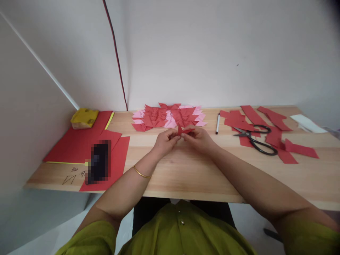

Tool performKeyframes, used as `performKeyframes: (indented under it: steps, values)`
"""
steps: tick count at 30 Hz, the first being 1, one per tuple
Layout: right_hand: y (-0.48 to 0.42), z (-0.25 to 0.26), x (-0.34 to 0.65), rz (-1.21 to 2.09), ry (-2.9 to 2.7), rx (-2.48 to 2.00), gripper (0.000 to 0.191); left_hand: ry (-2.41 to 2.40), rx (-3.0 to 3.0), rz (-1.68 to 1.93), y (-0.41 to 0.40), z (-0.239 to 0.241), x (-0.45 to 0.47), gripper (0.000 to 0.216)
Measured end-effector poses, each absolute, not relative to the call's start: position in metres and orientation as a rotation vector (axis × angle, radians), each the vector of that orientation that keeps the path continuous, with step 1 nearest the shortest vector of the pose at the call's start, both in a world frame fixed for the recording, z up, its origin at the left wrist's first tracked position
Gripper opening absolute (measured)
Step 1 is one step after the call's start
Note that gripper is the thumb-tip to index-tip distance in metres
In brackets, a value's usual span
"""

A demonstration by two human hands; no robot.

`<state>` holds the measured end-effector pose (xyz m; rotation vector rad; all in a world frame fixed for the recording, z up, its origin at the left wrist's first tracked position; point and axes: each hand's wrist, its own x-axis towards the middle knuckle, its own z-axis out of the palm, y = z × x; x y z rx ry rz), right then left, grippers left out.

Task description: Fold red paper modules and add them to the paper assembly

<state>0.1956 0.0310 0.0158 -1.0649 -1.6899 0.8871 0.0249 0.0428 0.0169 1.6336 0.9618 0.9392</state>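
Observation:
A small folded red paper piece [185,130] is pinched between my left hand [166,141] and my right hand [198,139] just above the wooden table [186,170]. Both hands have their fingers closed on it, fingertips meeting at the middle of the table. A gold bangle sits on my left wrist. Just behind the hands lies a pile of several folded red and pink paper pieces [168,116].
Black scissors [256,138] lie on red paper strips [265,131] at the right. A white pen [217,123] lies beside the pile. Red paper sheets [85,141], a blurred dark object [98,162] and a yellow packet [84,118] are at the left. White paper [307,123] sits far right.

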Motion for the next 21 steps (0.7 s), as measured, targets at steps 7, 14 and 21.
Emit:
performKeyframes:
  steps: [7, 14, 21]
  values:
    - [0.0285, 0.0201, 0.1934, 0.952, -1.628, -1.046, 0.016, 0.972, 1.575, 0.916, 0.0425, 0.0169, 0.0254, 0.014]
    - [0.0292, 0.0167, 0.1939, 1.047, -1.590, -1.046, 0.022, 1.007, 1.588, 0.897, 0.0429, 0.0177, 0.0244, 0.015]
    - [0.0318, 0.0161, 0.1967, 1.128, -1.573, -0.989, 0.020, 1.073, 1.709, 0.872, 0.0412, 0.0172, 0.0242, 0.018]
